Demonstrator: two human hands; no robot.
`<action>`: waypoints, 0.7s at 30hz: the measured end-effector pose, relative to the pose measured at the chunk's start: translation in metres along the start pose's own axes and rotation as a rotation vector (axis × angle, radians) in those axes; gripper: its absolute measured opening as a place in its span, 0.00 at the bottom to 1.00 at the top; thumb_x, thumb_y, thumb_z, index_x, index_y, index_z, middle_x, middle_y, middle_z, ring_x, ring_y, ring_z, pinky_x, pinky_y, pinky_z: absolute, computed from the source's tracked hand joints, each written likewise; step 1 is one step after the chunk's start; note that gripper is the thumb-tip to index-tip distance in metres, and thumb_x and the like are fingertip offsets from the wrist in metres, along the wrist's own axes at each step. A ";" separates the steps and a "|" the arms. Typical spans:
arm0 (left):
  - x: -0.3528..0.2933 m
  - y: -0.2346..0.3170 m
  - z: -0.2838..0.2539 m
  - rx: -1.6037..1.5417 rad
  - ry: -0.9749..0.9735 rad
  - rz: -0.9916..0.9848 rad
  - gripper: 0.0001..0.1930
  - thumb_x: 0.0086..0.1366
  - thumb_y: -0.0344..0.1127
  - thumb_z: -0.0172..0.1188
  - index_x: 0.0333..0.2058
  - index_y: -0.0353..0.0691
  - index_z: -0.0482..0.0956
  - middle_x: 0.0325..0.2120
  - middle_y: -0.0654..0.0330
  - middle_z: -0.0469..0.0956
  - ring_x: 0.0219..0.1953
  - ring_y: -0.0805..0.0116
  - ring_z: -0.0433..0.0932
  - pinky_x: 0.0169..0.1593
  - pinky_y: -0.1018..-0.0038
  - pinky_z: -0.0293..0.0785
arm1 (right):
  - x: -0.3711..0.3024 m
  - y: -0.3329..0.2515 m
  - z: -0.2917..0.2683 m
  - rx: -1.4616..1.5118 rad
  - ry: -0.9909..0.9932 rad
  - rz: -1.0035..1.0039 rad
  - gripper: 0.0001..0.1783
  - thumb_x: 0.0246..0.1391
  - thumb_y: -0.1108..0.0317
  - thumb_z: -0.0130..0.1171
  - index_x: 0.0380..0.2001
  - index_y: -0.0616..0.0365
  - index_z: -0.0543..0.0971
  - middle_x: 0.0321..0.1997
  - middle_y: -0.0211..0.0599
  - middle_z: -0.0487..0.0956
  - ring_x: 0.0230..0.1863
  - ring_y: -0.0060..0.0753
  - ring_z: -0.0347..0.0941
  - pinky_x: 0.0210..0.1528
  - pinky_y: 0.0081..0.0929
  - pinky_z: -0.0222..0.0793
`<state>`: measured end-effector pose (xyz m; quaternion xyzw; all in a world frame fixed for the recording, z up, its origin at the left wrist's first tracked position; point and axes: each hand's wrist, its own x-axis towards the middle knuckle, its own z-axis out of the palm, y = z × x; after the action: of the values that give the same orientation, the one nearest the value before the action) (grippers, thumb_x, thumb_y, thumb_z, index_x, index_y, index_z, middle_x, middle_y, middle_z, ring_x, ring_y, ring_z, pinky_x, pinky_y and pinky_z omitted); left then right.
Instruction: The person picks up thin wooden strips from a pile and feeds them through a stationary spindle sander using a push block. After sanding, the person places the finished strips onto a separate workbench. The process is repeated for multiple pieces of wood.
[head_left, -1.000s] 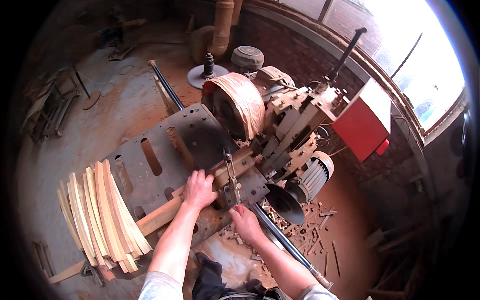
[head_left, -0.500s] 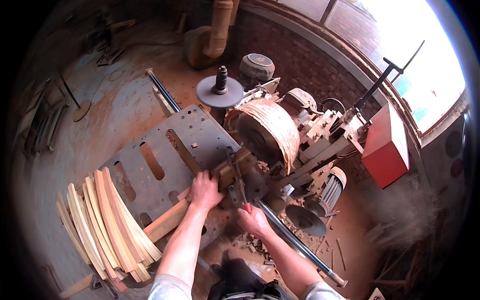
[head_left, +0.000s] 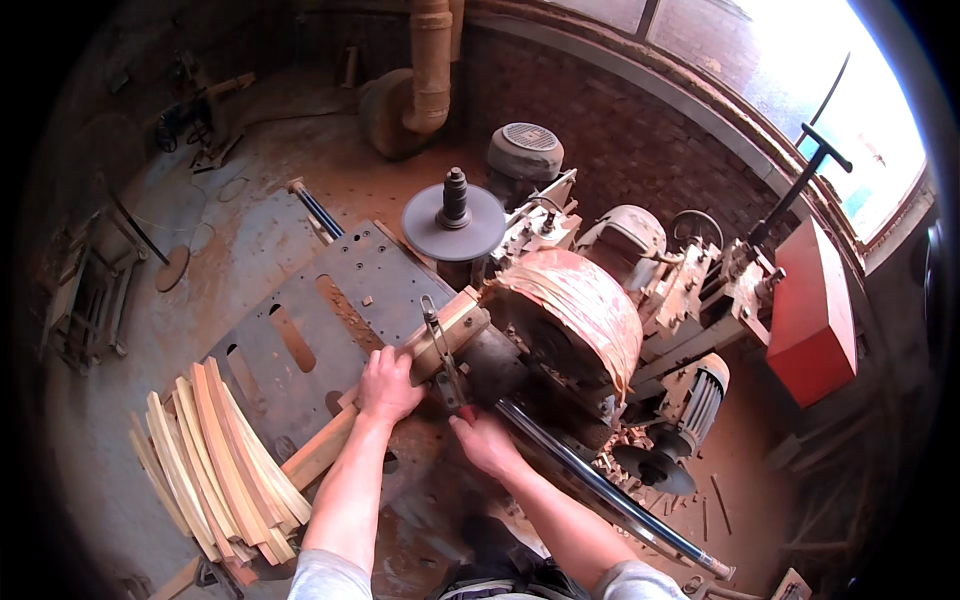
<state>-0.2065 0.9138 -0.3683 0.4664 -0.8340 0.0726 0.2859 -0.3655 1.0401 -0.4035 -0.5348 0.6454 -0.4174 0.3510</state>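
My left hand grips a wooden strip on the slotted metal sliding table, fingers curled over its far side. The strip's far end lies by a wooden block under a metal toggle clamp. My right hand is closed around the clamp's red handle, just right of my left hand. Beyond the block, with a gap between, stands a round saw-like machine head with a dusty wrapped guard; its blade is mostly hidden.
Several curved wooden strips are piled at the table's left end. A grey disc on a spindle, motors and a red box stand beyond. A round steel rail runs at right. Offcuts and sawdust litter the floor.
The table, with the block, clamp and both my hands, has moved leftward away from the guarded machine head, widening the gap. My view has shifted too. Both hands keep their holds.
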 end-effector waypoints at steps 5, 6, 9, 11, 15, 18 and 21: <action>0.027 -0.028 0.001 0.005 0.010 0.010 0.28 0.43 0.43 0.75 0.45 0.40 0.82 0.41 0.53 0.76 0.47 0.51 0.75 0.49 0.58 0.78 | 0.038 -0.010 0.021 0.074 0.029 -0.037 0.20 0.62 0.54 0.56 0.43 0.62 0.77 0.39 0.57 0.81 0.44 0.59 0.78 0.48 0.46 0.71; 0.027 -0.031 0.004 0.003 0.019 0.012 0.29 0.43 0.43 0.76 0.45 0.40 0.82 0.41 0.53 0.76 0.46 0.51 0.75 0.49 0.58 0.78 | 0.041 -0.009 0.024 0.086 0.041 -0.039 0.20 0.62 0.53 0.56 0.43 0.62 0.77 0.40 0.57 0.81 0.45 0.60 0.78 0.48 0.46 0.71; 0.043 -0.055 -0.002 0.008 0.030 0.023 0.30 0.42 0.43 0.76 0.47 0.40 0.81 0.41 0.53 0.76 0.46 0.51 0.75 0.49 0.58 0.78 | 0.060 -0.033 0.030 0.095 -0.016 0.011 0.20 0.62 0.54 0.56 0.43 0.62 0.77 0.41 0.59 0.81 0.47 0.62 0.78 0.48 0.47 0.71; 0.055 -0.076 0.002 -0.004 0.013 0.017 0.31 0.42 0.43 0.76 0.47 0.40 0.80 0.41 0.53 0.76 0.46 0.51 0.75 0.49 0.58 0.78 | 0.077 -0.044 0.039 0.078 -0.035 0.034 0.19 0.62 0.54 0.56 0.42 0.62 0.77 0.41 0.59 0.80 0.47 0.63 0.77 0.49 0.47 0.71; 0.064 -0.090 0.003 -0.024 -0.020 -0.012 0.31 0.43 0.42 0.76 0.47 0.40 0.80 0.42 0.53 0.76 0.47 0.50 0.75 0.49 0.57 0.77 | 0.090 -0.053 0.047 0.044 -0.022 0.052 0.19 0.62 0.55 0.56 0.42 0.62 0.76 0.42 0.61 0.80 0.48 0.65 0.76 0.50 0.49 0.71; 0.068 -0.100 0.001 -0.024 -0.035 -0.031 0.31 0.44 0.42 0.76 0.48 0.40 0.80 0.43 0.53 0.77 0.49 0.50 0.75 0.50 0.57 0.77 | 0.098 -0.062 0.053 0.028 -0.032 0.065 0.20 0.62 0.54 0.55 0.43 0.62 0.77 0.42 0.62 0.80 0.49 0.65 0.76 0.50 0.49 0.71; 0.079 -0.121 0.006 -0.042 -0.078 -0.058 0.30 0.45 0.43 0.76 0.48 0.40 0.80 0.44 0.53 0.77 0.50 0.50 0.75 0.52 0.57 0.77 | 0.116 -0.072 0.063 -0.002 -0.043 0.111 0.20 0.62 0.54 0.55 0.43 0.62 0.77 0.43 0.62 0.80 0.49 0.65 0.76 0.51 0.49 0.71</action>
<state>-0.1417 0.7866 -0.3478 0.4869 -0.8318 0.0286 0.2649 -0.3016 0.9096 -0.3641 -0.5073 0.6667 -0.3851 0.3870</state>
